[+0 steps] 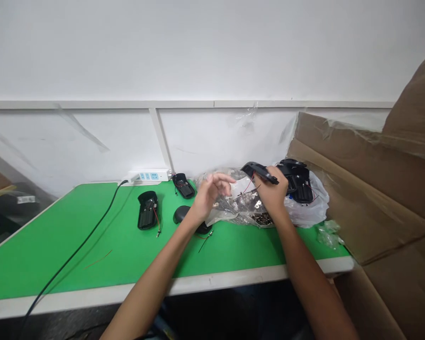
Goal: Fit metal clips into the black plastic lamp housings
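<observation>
My right hand [274, 190] grips a black plastic housing [255, 169] with thin red and black wires, tilted above a clear bag [239, 204] of small metal parts. Left of it, my left hand [209, 192] is empty, its fingers partly stretched towards the housing without touching it. Beneath my left wrist lies another black housing [182, 214], partly hidden by the forearm. More black housings stand to the left: a wired one [148, 215] with its hollow side up and a smaller-looking one [184, 186] near the wall.
Several black housings [301, 184] are heaped on a white plastic bag [315, 205] at the right. A power strip [150, 176] sits at the back, its black cable [83, 253] crossing the green table [56, 236]. Cardboard [368, 189] walls off the right side; crumpled clear plastic [328, 234] lies beside it.
</observation>
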Available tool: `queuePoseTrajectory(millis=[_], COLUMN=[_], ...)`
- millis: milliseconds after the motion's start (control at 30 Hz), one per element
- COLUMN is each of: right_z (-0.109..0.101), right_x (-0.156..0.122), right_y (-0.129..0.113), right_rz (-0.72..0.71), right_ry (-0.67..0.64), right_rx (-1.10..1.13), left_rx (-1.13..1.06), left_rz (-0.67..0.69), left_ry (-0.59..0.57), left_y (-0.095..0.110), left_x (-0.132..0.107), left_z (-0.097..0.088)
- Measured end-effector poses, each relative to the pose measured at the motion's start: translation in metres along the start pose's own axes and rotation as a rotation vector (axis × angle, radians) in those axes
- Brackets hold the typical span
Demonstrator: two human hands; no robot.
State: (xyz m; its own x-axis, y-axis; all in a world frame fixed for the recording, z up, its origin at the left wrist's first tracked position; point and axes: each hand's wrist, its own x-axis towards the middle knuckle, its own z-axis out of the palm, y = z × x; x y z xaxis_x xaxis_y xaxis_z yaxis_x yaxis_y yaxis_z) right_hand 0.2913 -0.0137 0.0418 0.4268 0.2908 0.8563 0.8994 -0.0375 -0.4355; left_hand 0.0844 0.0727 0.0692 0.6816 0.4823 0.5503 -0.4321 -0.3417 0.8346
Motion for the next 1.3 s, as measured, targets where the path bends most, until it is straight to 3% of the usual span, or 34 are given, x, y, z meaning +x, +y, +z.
queuePoseTrajectory(millis=[67, 133, 267, 333, 400, 500, 600, 833, 1067, 1300], right_z=[-0.005, -0.008, -0.005, -0.003, 0.000, 0.002, 0.003, 0.004, 0.006, 0.007], right_x=[0.003, 0.003, -0.004, -0.009, -0.011, -0.013, -0.014, -0.013, -0.013, -0.013], right_y=[0.004, 0.007, 0.006, 0.003, -0.001, -0.004, -0.004, -0.005, -0.005, -0.006], right_rz=[0.010, -0.008, -0.103, -0.164, -0.213, -0.250, -0.273, -0.251, -0.231, -0.189], right_ry=[0.060, 0.073, -0.034, -0.109, -0.152, -0.161, -0.194, -0.217, -0.189, -0.135], right_rx=[-0.044, -0.083, -0.179, -0.219, -0.254, -0.316, -0.345, -0.355, -0.359, -0.296], left_rx=[-0.143, -0.280, -0.498, -0.546, -0.536, -0.447, -0.358, -0.327, -0.397, -0.383], left_rz=[-0.176, -0.329, -0.504, -0.551, -0.585, -0.644, -0.688, -0.632, -0.662, -0.593], left_ry=[-0.228, -0.382, -0.496, -0.463, -0.357, -0.225, -0.181, -0.058, -0.047, -0.009], left_y=[0.005, 0.006, 0.000, -0.003, -0.005, -0.005, -0.006, -0.008, -0.007, -0.011], left_x=[-0.004, -0.008, -0.012, -0.012, -0.010, -0.008, -0.007, -0.008, -0.006, -0.006], left_z=[0.009, 0.021, 0.036, 0.036, 0.033, 0.027, 0.026, 0.031, 0.028, 0.031])
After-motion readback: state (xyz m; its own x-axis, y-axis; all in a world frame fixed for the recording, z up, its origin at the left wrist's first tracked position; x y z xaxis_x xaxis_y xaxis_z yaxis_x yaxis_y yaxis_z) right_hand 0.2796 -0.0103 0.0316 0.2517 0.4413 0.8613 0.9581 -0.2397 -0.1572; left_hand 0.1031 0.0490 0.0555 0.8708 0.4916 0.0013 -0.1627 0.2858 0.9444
